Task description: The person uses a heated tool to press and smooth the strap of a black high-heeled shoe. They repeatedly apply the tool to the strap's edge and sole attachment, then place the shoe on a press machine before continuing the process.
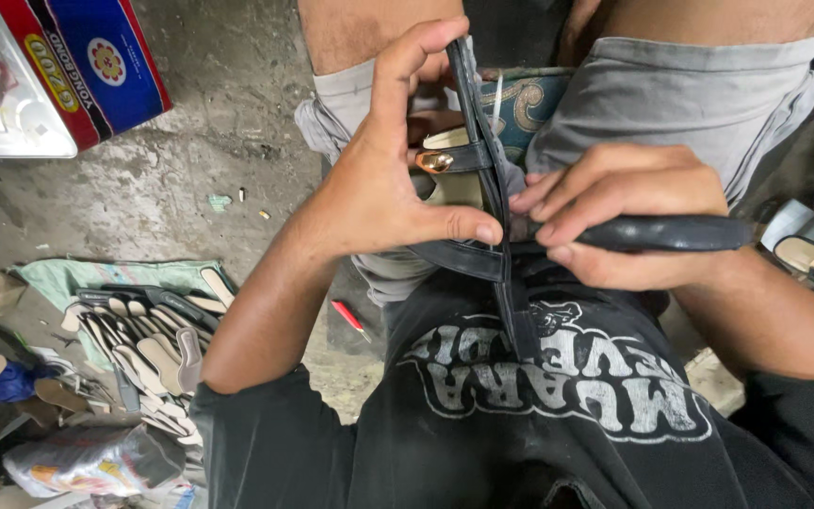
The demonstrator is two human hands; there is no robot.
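The person's left hand (383, 179) braces a black-strapped sandal (468, 174) in the lap, its grip pressed on the straps, thumb pinning them where they cross, seemingly to keep them from shifting. The sandal's long axis runs up and down the view, and a gold buckle (433, 161) faces left. The right hand (614, 212) is closed around a black tool handle (671, 233) that lies level, its working end pointing left into the crossing. Cut soles (143, 339) lie piled on the floor (200, 141) at left, beside a red pen (350, 319).
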